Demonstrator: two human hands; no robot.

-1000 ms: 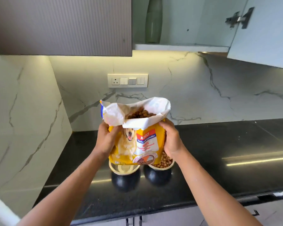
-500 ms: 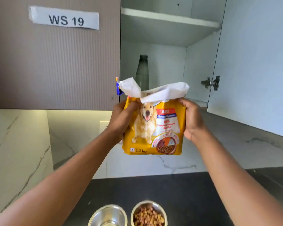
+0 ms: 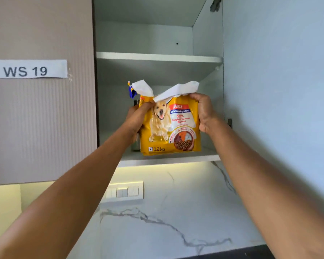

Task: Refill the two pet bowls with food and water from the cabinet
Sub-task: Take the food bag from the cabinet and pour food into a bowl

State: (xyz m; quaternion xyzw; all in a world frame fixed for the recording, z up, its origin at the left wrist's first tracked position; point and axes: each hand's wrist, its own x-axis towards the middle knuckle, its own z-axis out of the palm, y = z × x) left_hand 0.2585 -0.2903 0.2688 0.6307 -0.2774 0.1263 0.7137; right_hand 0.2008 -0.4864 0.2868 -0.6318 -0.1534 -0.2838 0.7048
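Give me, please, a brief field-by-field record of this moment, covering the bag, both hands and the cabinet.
dog food bag: upright, top open, white lining folded outward
left grip: curled round the bag's left edge
right grip: curled round the bag's upper right edge
position: at the lower shelf front edge; resting or not, cannot tell
cabinet door: open, on the right
behind bag: a dark bottle, mostly hidden
pet bowls: not in view

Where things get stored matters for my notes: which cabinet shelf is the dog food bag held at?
The bottom shelf: the base of the bag is right at its front edge. The upper shelf lies well above the bag's folded top.
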